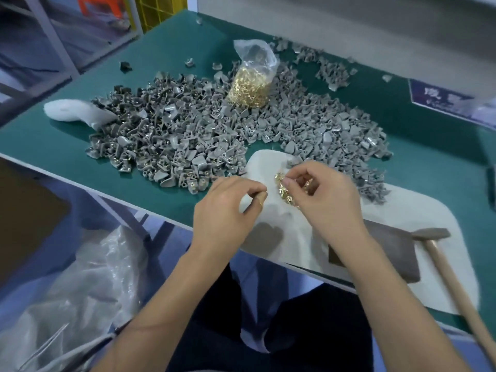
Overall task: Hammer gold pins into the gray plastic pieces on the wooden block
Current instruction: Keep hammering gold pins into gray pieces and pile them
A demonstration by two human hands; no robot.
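Head view: two hands over a white pad on a green table.
Left hand [228, 208], thumb and forefinger pinched; content too small to tell. Right hand [322, 194], fingers curled, picking at loose gold pins [284, 190] on white pad [418, 210]. Gray plastic pieces [188, 130] heaped behind; bagged pins [251, 88] upright among them. Hammer [445, 261] lies right, beside dark block [397, 253].

The person's two forearms are bare up to the near edge of the view, and no sleeve is visible. The left hand [228, 208] and the right hand [322, 200] wear no gloves, rings or watch. The lap below shows dark trousers [281, 331].
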